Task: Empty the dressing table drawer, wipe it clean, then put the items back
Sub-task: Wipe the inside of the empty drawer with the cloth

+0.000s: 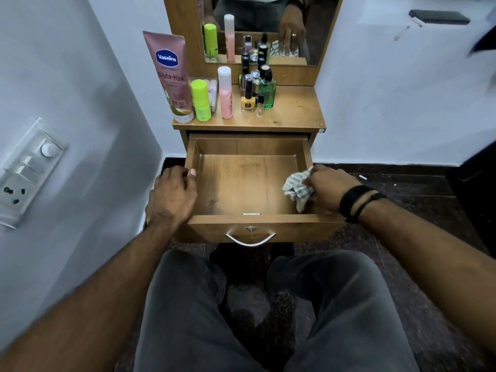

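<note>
Behind drawer (249, 181), cosmetics (228, 95) on tabletop, right fingers (312, 174) gripping cloth (298, 189), left (171, 194) curled over rim

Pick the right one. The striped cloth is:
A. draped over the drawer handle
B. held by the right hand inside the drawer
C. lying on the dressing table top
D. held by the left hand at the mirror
B: the right hand grips the bunched striped cloth down inside the open drawer, by its right wall.

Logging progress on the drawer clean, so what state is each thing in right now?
drawer: pulled open, nothing inside but the cloth
cloth: crumpled, against the drawer's right inside wall
right hand: grips the cloth
left hand: holds the drawer's left wall
cosmetics: standing on the tabletop
</note>
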The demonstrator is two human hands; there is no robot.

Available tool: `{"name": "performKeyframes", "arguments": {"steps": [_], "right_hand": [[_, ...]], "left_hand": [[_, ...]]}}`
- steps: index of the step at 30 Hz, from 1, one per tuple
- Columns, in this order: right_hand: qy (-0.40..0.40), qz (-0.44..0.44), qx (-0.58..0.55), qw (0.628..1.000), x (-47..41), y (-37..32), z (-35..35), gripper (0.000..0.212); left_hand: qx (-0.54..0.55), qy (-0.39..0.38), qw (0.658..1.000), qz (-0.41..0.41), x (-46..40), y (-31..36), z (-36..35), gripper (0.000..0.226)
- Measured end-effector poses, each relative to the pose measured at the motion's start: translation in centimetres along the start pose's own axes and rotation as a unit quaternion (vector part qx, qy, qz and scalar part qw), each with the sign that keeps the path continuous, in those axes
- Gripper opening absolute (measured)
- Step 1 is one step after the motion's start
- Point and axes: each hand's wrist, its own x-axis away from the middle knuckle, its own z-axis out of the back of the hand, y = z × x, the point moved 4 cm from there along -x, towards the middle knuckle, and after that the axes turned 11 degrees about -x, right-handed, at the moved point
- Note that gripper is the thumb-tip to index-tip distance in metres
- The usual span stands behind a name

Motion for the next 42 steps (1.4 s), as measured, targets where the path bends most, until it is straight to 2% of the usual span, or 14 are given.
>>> {"name": "performKeyframes", "arguments": {"steps": [7,9,12,15,18,21,26,29,31,34,38,39,41,42], "right_hand": [[0.119,-0.06,-0.086,0.987,-7.2,0.6,1.5,0.047],[0.14,-0.076,-0.108,0.981,-8.6,0.8,1.5,0.041],[0.151,-0.091,-0.113,0.978,-9.1,0.6,1.7,0.034],[0.143,-0.086,-0.096,0.981,-8.7,0.5,2.0,0.038],[0.106,-0.087,-0.014,0.99,-7.7,-0.1,2.1,0.045],[0.092,-0.062,0.11,0.988,-6.5,-1.3,2.1,0.033],[0.015,-0.06,0.256,0.965,-4.5,-4.0,2.4,0.03],[-0.057,-0.058,0.327,0.942,-3.5,-5.7,2.1,0.043],[-0.107,-0.013,0.344,0.933,-3.0,-6.5,1.1,0.037],[-0.235,0.038,0.328,0.914,-3.1,-6.6,-2.1,0.018],[-0.256,-0.002,0.333,0.907,-4.6,-6.4,-2.5,0.01],[-0.242,-0.014,0.337,0.91,-5.3,-6.1,-2.6,0.021],[-0.179,-0.062,0.345,0.919,-6.0,-5.3,-2.0,0.064],[-0.147,-0.07,0.349,0.923,-6.1,-5.0,-1.7,0.076]], "left_hand": [[0.0,0.001,1.0,0.002,0.0,0.1,0.0,0.048],[0.003,0.002,1.0,0.003,0.0,0.1,0.0,0.048],[0.003,0.002,1.0,0.002,0.0,0.1,0.0,0.047],[-0.001,0.001,1.0,0.002,0.0,0.1,0.1,0.048],[0.004,0.0,1.0,0.005,-0.1,0.0,0.1,0.049],[-0.002,0.0,1.0,0.002,-0.1,0.0,0.1,0.051],[-0.002,0.004,1.0,-0.003,0.1,0.2,0.2,0.049],[-0.003,0.005,1.0,-0.006,0.2,0.3,0.4,0.049],[0.0,0.004,1.0,-0.01,0.2,0.4,0.5,0.05],[0.007,0.002,1.0,-0.01,0.3,0.3,0.5,0.05],[0.004,-0.003,1.0,-0.008,0.5,0.5,0.7,0.049],[0.0,-0.005,1.0,-0.007,0.5,0.5,0.8,0.049],[-0.004,-0.009,1.0,-0.006,0.6,0.6,0.9,0.049],[-0.004,-0.01,1.0,-0.005,0.5,0.7,0.9,0.049]]}}
